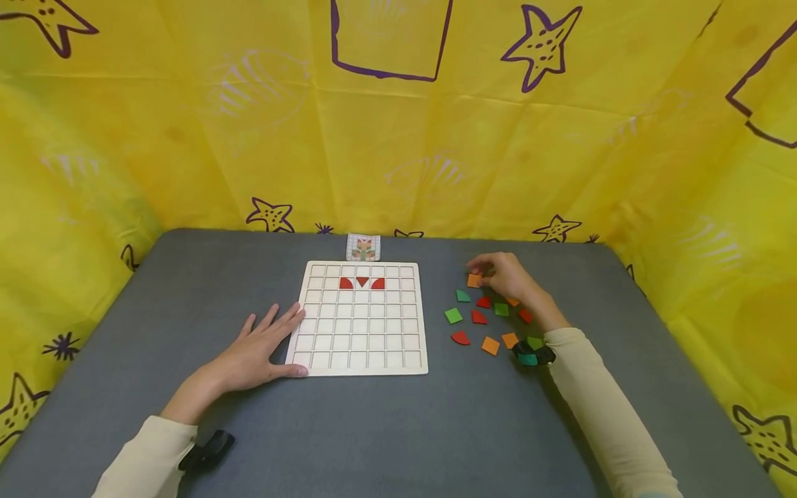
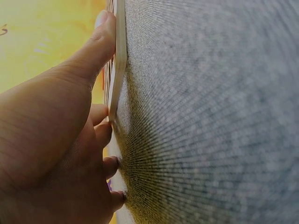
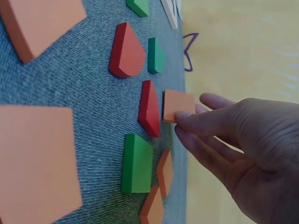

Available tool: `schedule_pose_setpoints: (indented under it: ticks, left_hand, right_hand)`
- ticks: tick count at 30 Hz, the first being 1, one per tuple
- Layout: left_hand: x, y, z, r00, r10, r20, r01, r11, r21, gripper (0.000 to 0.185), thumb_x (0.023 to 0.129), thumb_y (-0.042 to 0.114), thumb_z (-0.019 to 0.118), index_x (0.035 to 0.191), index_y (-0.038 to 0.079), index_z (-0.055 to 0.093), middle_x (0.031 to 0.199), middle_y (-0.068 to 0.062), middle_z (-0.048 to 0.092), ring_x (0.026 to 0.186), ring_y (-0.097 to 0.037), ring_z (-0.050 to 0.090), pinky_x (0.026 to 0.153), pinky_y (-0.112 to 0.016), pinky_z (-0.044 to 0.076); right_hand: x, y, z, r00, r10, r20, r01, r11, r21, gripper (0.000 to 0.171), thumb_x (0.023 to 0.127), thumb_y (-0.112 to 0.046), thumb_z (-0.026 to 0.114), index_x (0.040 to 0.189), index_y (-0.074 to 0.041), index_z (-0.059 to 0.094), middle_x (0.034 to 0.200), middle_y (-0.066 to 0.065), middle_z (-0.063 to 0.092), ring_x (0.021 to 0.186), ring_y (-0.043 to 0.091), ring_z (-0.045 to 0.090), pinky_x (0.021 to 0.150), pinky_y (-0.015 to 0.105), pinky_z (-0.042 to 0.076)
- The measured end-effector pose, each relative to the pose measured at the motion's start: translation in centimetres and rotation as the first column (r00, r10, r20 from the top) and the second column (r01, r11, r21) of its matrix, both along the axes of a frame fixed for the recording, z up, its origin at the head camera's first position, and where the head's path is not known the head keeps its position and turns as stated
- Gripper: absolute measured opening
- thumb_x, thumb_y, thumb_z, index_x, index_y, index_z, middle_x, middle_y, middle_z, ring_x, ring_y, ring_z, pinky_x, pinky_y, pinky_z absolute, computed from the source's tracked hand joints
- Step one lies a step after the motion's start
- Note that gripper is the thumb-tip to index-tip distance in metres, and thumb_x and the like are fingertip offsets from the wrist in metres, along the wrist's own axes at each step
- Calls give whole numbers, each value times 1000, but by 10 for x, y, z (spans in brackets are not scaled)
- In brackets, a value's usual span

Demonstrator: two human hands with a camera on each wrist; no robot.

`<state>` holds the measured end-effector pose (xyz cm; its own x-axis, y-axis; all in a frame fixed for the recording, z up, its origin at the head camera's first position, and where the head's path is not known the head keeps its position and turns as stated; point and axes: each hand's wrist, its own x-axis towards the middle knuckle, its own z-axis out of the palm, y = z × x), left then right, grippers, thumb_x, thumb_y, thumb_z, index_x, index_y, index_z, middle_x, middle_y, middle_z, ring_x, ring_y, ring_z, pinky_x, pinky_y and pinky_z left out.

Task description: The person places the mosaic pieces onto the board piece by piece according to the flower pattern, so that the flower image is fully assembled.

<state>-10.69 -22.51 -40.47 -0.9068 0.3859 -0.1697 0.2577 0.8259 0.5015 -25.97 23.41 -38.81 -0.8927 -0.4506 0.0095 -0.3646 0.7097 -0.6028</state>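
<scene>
Pinching a small orange square wooden tile [image 3: 178, 105] at the far edge of the scattered pieces: right hand [image 1: 507, 275] | left hand [image 1: 261, 346] flat, fingers spread, against pale wooden grid board [image 1: 361, 346] | grey worktop [image 1: 398, 429]

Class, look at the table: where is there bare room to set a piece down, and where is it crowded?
Bare grey table lies in front of the wooden grid board, between both sleeves, and left of the left hand. Crowded: the loose coloured pieces beside the right hand, which pinches an orange square.
</scene>
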Motion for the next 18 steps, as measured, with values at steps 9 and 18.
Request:
schedule_pose_setpoints:
  ticks: [9, 18]
  left_hand:
    - [0, -1, -1, 1000, -2, 0, 2, 1000, -2, 107, 76, 64, 71, 156, 9, 25, 162, -15, 17, 146, -49, 5, 110, -69, -3]
    - [0, 0, 0, 1000, 0, 5, 0, 1000, -4, 106, 77, 63, 71, 156, 9, 25, 162, -15, 17, 146, -49, 4, 110, -69, -3]
  right_hand:
    - [0, -5, 6, 998, 35, -48, -36, 999, -11, 32, 83, 12, 68, 115, 7, 68, 96, 16, 70, 89, 29, 65, 81, 44, 56]
    - [-3, -18, 6, 994, 78, -80, -81, 996, -37, 29, 83, 11, 70, 113, 8, 68, 95, 17, 70, 87, 30, 66, 79, 43, 56]
